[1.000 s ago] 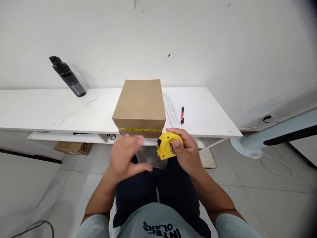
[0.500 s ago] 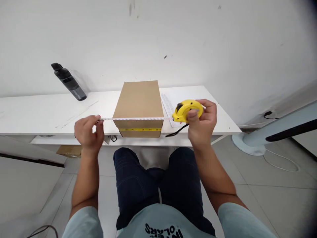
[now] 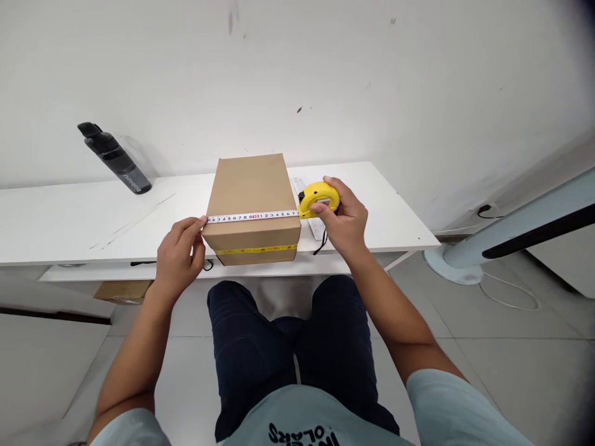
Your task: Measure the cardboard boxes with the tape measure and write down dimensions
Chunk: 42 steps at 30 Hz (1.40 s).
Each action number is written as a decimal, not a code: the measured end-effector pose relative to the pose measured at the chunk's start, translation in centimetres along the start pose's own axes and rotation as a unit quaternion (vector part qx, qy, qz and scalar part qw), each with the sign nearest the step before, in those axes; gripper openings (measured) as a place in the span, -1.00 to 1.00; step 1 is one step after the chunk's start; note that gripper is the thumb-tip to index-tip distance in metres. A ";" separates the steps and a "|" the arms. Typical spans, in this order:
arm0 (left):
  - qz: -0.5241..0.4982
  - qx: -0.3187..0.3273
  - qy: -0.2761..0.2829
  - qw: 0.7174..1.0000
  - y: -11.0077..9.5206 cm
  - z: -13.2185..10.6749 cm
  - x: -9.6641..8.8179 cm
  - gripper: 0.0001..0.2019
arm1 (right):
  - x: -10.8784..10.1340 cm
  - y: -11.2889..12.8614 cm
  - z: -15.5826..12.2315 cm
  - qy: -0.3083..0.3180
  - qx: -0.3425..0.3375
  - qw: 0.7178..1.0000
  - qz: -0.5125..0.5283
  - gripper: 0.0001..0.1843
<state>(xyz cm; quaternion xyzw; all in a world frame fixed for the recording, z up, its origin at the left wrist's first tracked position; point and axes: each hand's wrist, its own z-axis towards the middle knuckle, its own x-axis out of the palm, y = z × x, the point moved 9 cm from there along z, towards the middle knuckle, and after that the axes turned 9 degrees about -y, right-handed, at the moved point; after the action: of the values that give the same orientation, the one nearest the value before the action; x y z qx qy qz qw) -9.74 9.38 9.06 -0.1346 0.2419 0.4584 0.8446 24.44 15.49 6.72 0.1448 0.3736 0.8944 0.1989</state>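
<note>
Left hand (image 3: 179,248) pinches the tape blade (image 3: 253,216) at the cardboard box's (image 3: 251,183) left front corner. Right hand (image 3: 344,223) grips the yellow tape measure case (image 3: 317,197) at the right corner. I judge a loosened pinch could let the blade snap back.

Matt brown cardboard box (image 3: 251,192); glossy yellow plastic tape measure (image 3: 317,197); smooth white table (image 3: 83,217).

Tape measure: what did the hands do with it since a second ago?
The right hand lifted the tape measure from above the lap up to the box. The left hand took the tape end and pulled it out leftward; it now lies along the box's front top edge. Box, bottle and table stayed put.
</note>
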 end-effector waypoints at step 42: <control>-0.151 0.078 -0.009 0.985 -15.7 -1.6 3.8 -0.51 | 0.2 -1.8 -14.6 -0.017 0.451 0.852 0.265 -0.38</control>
<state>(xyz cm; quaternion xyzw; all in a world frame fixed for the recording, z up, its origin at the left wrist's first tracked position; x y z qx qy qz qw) 4.74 2.79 5.80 -0.0991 0.2465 0.3068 0.9139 18.78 7.79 -4.52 0.3271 0.6800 0.6439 -0.1269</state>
